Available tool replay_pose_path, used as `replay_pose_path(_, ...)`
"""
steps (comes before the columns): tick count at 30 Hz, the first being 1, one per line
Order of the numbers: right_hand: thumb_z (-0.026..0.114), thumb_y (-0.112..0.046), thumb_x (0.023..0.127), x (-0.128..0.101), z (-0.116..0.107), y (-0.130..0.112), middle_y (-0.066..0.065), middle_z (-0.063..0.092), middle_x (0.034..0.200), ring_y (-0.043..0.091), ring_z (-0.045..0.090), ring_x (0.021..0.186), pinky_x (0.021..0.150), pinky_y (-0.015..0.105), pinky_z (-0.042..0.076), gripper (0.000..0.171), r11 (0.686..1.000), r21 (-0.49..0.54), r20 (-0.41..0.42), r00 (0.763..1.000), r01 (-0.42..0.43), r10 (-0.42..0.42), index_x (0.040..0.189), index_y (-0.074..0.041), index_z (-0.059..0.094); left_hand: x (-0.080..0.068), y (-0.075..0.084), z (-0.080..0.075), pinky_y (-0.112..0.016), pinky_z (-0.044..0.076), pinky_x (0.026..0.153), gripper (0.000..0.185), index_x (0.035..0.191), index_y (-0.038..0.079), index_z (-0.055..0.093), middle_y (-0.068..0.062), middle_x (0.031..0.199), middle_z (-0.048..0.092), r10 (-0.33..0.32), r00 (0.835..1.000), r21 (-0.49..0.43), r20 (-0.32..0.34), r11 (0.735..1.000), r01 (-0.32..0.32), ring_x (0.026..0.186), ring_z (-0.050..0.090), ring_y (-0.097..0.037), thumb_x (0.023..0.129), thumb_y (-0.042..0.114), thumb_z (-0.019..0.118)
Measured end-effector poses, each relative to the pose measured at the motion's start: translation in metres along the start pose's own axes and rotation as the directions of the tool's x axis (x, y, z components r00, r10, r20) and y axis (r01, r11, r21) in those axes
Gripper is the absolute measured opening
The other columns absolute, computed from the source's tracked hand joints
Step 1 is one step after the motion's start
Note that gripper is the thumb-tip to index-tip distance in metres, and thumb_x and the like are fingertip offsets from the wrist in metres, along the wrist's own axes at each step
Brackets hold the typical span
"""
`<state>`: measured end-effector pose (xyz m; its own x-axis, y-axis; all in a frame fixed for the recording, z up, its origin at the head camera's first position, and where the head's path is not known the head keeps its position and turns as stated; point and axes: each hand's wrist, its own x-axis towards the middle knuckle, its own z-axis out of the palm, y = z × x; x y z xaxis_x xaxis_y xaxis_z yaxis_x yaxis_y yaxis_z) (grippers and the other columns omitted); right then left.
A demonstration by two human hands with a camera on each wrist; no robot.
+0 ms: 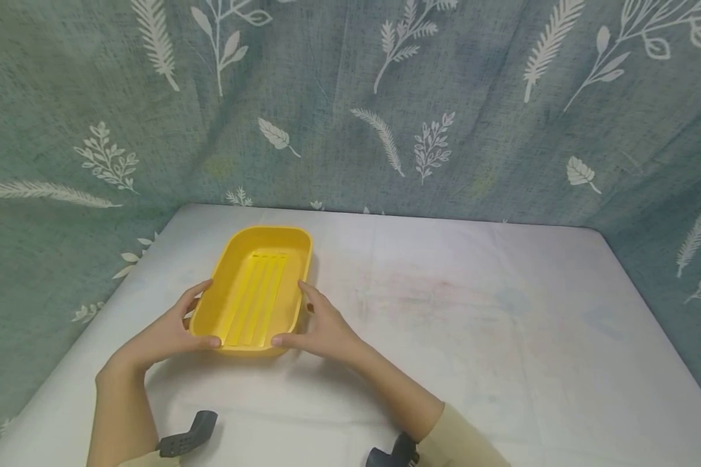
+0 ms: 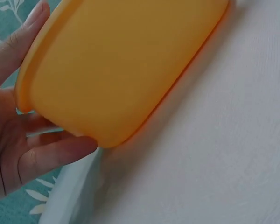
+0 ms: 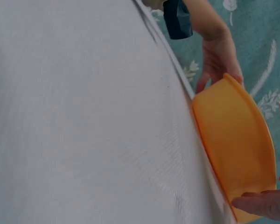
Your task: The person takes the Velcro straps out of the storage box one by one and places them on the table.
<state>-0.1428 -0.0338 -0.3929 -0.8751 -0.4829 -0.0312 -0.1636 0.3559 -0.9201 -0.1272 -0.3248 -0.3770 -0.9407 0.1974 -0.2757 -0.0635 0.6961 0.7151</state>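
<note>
An empty yellow plastic tray (image 1: 257, 285) with raised ribs on its floor lies lengthwise on the left part of the white table (image 1: 473, 324). My left hand (image 1: 178, 324) grips its near left corner, thumb on the near rim and fingers along the left side. My right hand (image 1: 321, 324) holds the near right corner the same way. The left wrist view shows the tray's smooth underside (image 2: 126, 65) with my left hand's fingers (image 2: 51, 156) curled under it. In the right wrist view the tray (image 3: 238, 140) sits between the left hand (image 3: 219, 56) and right fingertips (image 3: 263, 203).
A teal curtain with white leaf prints (image 1: 385, 97) walls the table at the back and on both sides. The table's left edge runs close to the tray. Dark wrist cameras (image 1: 187, 438) show at the bottom of the head view.
</note>
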Motion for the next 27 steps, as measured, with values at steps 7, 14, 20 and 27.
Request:
replay_pose_path(7, 0.079, -0.035, 0.068, 0.005, 0.007, 0.004, -0.005, 0.025, 0.148, 0.020, 0.042, 0.126, 0.102, 0.039, 0.038, 0.096, 0.990, 0.118, 0.011, 0.997, -0.079, 0.079, 0.143, -0.027, 0.021, 0.004, -0.018, 0.001, -0.035, 0.050, 0.083, 0.094, 0.145, 0.031, 0.003, -0.021, 0.143, 0.023, 0.047, 0.999, -0.172, 0.017, 0.984, -0.043, 0.115, 0.049, -0.037, 0.079, 0.020, 0.069)
replay_pose_path(14, 0.078, -0.029, 0.070, 0.009, 0.009, 0.008, -0.005, 0.025, 0.148, 0.022, 0.039, 0.129, 0.103, 0.038, 0.037, 0.089, 0.973, 0.217, -0.027, 0.996, -0.073, 0.081, 0.141, -0.030, 0.024, 0.012, -0.033, 0.007, -0.033, 0.054, 0.077, 0.090, 0.145, 0.035, 0.009, -0.017, 0.143, 0.024, 0.118, 0.993, -0.396, 0.014, 0.913, -0.102, 0.101, 0.059, -0.017, 0.080, 0.008, 0.064)
replay_pose_path(20, 0.078, -0.024, 0.071, 0.005, 0.011, 0.018, 0.003, 0.020, 0.150, 0.031, 0.032, 0.132, 0.099, 0.037, 0.041, 0.091, 0.945, 0.326, -0.007, 0.999, -0.030, 0.034, 0.143, -0.025, 0.021, 0.013, -0.035, 0.014, -0.031, 0.054, 0.078, 0.088, 0.144, 0.038, 0.013, -0.013, 0.150, 0.017, 0.080, 0.996, -0.337, -0.034, 0.938, -0.087, 0.101, 0.056, -0.004, 0.079, 0.014, 0.067)
replay_pose_path(27, 0.077, -0.022, 0.073, -0.003, 0.004, 0.023, 0.003, 0.016, 0.151, 0.032, 0.030, 0.133, 0.095, 0.037, 0.044, 0.089, 0.903, 0.428, 0.016, 0.999, -0.032, 0.028, 0.142, -0.026, 0.021, 0.015, -0.034, 0.023, -0.031, 0.054, 0.077, 0.084, 0.144, 0.036, 0.016, -0.015, 0.149, 0.020, 0.136, 0.990, -0.354, -0.050, 0.924, -0.144, 0.105, 0.055, -0.001, 0.081, 0.011, 0.065)
